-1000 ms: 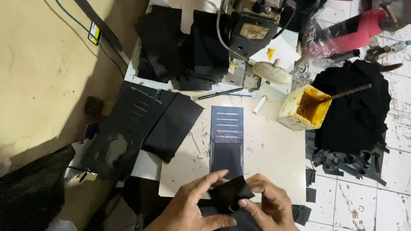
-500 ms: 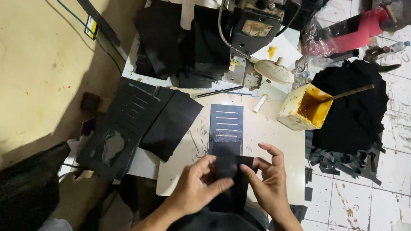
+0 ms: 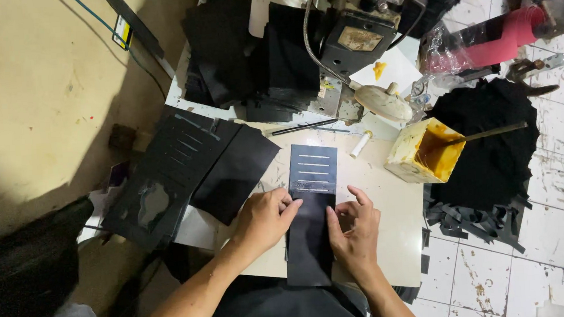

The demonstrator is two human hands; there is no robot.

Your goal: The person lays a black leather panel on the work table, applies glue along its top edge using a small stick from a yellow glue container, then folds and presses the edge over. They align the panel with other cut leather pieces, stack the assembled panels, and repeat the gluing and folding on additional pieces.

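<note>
Basically, worktable [image 3: 397,223] has bare top right of the right fingertips, out to the edge; beyond the fingertips sits a sewing machine [image 3: 359,39], and a yellow glue tub [image 3: 425,153] with stick sits up-right of them. Black slotted sheets [image 3: 185,171] lie left of the left knuckles. Black leather strip [image 3: 311,232] lies flat between both hands, slotted panel [image 3: 313,169] just past the fingertips. Left hand [image 3: 263,218] fingers flat, pressing the strip's left edge. Right hand [image 3: 357,232] fingers spread, pressing the right edge.
</note>
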